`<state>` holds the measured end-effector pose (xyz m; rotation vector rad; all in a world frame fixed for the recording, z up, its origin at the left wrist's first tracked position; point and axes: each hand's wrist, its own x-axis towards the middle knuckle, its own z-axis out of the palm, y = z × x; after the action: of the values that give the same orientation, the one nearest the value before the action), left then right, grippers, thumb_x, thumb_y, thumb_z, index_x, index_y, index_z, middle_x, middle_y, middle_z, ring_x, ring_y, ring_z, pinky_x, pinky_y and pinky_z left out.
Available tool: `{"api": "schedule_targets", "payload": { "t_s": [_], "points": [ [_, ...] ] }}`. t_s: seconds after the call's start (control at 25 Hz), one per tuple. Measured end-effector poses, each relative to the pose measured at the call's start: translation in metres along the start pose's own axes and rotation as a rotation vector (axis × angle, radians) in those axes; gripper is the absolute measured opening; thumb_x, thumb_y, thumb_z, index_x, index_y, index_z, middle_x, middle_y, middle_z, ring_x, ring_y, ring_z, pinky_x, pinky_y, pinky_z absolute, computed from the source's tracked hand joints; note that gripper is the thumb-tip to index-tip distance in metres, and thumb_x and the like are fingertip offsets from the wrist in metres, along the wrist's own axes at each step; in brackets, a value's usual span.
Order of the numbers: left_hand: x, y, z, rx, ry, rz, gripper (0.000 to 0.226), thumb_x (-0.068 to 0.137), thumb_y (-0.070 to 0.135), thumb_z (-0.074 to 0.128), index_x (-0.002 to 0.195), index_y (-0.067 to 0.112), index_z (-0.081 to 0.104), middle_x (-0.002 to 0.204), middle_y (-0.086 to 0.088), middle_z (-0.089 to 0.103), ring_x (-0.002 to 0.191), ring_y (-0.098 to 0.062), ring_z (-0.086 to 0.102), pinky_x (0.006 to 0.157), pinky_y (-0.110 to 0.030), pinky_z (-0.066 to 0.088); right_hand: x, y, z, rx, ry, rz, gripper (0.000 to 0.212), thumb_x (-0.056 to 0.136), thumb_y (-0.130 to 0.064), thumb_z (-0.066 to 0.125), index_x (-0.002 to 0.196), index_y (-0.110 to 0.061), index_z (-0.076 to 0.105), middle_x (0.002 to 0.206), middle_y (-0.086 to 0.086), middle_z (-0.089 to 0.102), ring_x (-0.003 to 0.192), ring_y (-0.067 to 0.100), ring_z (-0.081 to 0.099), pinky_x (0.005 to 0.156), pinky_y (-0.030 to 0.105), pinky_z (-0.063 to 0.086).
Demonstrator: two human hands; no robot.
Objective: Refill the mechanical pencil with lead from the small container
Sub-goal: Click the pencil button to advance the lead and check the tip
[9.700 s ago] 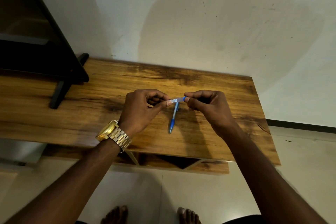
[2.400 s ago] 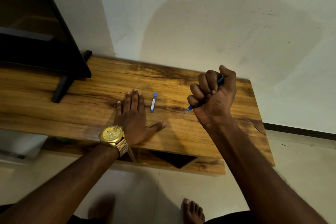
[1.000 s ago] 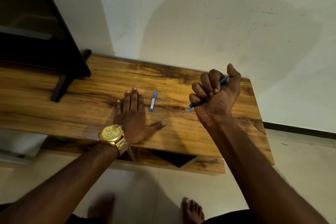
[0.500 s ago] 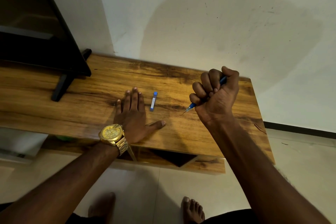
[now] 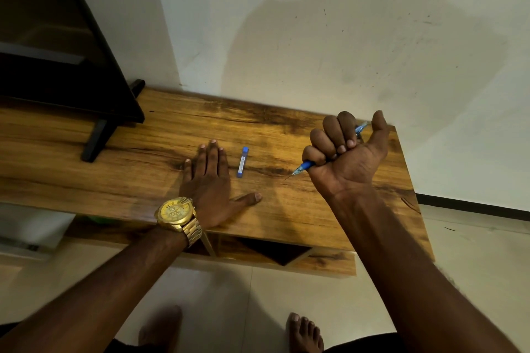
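Mechanical pencil (image 5: pixel 306 165), lead now seen protruding, is clenched in right hand (image 5: pixel 344 157), thumb lifted since; left hand (image 5: pixel 210 180) is laid flat, released, beside lead container (image 5: pixel 242 162) on table (image 5: pixel 329 209).

Since half a second ago, my right hand (image 5: pixel 342 156) has lifted its thumb off the mechanical pencil (image 5: pixel 306 165); a thin lead now shows at its tip.

I see a wooden table (image 5: pixel 143 169) set against a white wall (image 5: pixel 344 37). At its far left a black TV (image 5: pixel 57 51) stands on a black foot (image 5: pixel 96 140). Below lies a pale tiled floor (image 5: pixel 229 295).
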<state>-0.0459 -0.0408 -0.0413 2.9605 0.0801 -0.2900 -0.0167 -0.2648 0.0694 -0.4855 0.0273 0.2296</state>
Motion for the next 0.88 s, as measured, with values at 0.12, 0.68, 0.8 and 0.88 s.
{"api": "schedule_targets", "payload": {
  "t_s": [0.12,0.68,0.8,0.88],
  "points": [
    [-0.001,-0.005,-0.014,-0.004,-0.066,0.029,0.142,0.073,0.104,0.033,0.172,0.010,-0.005,0.182,-0.010,-0.014,0.169,-0.032,-0.007,0.136,-0.056,0.008,0.001,0.001,-0.003,0.094,-0.041,0.026,0.058,0.107,-0.058,0.024,0.061,-0.023,0.024,0.055,-0.008,0.018,0.046,0.009,0.014,0.045,0.023,0.012],
    [-0.025,0.015,-0.043,-0.940,0.223,0.588,0.021,0.084,0.042,0.092,0.099,0.032,0.081,0.096,0.014,0.081,0.076,-0.014,0.073,0.051,-0.018,0.048,0.008,0.004,-0.009,0.253,0.008,-0.034,0.036,0.091,-0.036,0.044,0.060,-0.017,0.041,0.055,-0.007,0.025,0.048,0.007,0.017,0.041,0.022,0.012],
    [-0.026,0.015,-0.047,-0.922,0.345,0.619,0.019,0.084,0.043,0.091,0.083,0.029,0.079,0.084,0.017,0.079,0.066,-0.012,0.070,0.053,-0.016,0.046,0.007,0.004,-0.009,0.252,0.029,-0.055,0.034,0.089,-0.035,0.045,0.060,-0.016,0.041,0.060,-0.009,0.020,0.048,0.007,0.016,0.041,0.022,0.013],
    [-0.028,0.018,-0.049,-0.889,0.407,0.611,0.024,0.085,0.047,0.090,0.078,0.027,0.078,0.077,0.021,0.076,0.062,-0.009,0.067,0.055,-0.013,0.042,0.007,0.007,-0.009,0.236,0.038,-0.058,0.035,0.088,-0.034,0.045,0.059,-0.016,0.041,0.060,-0.008,0.019,0.048,0.008,0.016,0.041,0.022,0.012]
  ]
}}
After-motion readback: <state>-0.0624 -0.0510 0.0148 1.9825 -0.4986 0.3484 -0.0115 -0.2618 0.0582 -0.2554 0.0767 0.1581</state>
